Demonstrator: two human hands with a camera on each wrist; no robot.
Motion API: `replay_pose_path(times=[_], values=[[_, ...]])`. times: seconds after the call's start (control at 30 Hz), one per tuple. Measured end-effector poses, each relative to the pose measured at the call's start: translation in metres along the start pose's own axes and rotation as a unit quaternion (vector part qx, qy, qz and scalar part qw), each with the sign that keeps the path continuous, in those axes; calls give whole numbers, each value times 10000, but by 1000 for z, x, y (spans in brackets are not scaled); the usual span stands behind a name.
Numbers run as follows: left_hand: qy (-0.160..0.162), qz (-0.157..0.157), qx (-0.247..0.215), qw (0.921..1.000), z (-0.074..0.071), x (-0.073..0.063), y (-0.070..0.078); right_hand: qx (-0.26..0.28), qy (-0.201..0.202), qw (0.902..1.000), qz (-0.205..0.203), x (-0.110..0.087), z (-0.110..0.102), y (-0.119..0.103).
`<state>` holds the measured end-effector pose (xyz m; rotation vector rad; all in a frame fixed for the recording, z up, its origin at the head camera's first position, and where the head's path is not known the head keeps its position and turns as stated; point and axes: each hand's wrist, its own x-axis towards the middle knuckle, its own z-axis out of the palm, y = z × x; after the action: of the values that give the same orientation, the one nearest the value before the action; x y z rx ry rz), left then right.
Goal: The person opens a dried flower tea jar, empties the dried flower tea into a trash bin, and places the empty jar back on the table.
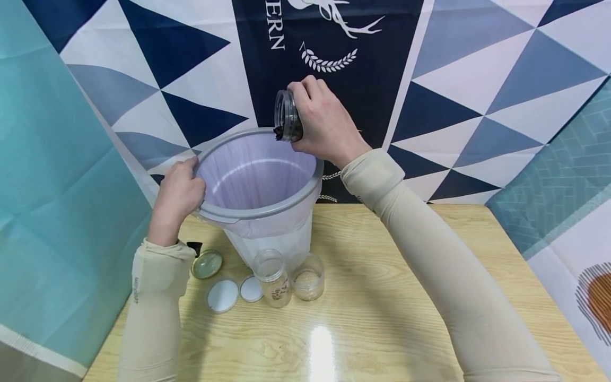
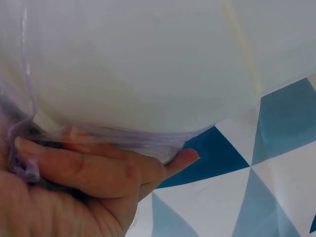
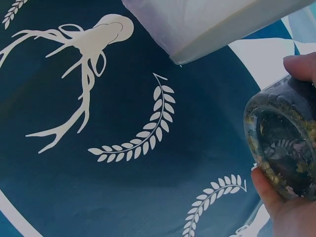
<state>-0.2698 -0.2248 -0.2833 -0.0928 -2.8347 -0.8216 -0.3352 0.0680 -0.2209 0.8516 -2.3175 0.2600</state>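
Observation:
A white trash bin (image 1: 272,239) with a grey rim stands on the table, lined with a thin purple bag (image 1: 262,180). My left hand (image 1: 179,185) grips the bin's left rim; the left wrist view shows its fingers (image 2: 94,173) curled at the gathered bag below the rim. Above the bin's far right rim, my right hand (image 1: 326,119) holds a clear jar (image 1: 285,109) tipped on its side, mouth facing left. Dark bits lie at the jar's mouth, and the right wrist view shows yellowish flakes inside the jar (image 3: 261,158), near its base.
In front of the bin stand a tall clear jar (image 1: 272,281) and a shorter clear container (image 1: 307,284). Two white-lined lids (image 1: 223,295) and a greenish round lid (image 1: 207,264) lie left of them. A patterned cloth (image 1: 444,106) hangs behind the table.

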Motion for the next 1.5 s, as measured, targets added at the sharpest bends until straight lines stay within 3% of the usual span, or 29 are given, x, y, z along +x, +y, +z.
replay_pose_path(times=[0.33, 0.77, 1.37, 1.5], values=[[-34, 18, -29, 10000, 1, 2, 2, -490, 55, 9983, -304, 3, -1, -3], [56, 45, -21, 10000, 1, 1, 1, -1253, 135, 9878, -917, 8, 2, -9], [147, 46, 16, 9999, 2, -1, -2, -1613, 224, 9811, -1044, 6, 3, -10], [142, 62, 4, 9999, 1, -1, -1, -1658, 400, 9788, -1131, 6, 2, -8]])
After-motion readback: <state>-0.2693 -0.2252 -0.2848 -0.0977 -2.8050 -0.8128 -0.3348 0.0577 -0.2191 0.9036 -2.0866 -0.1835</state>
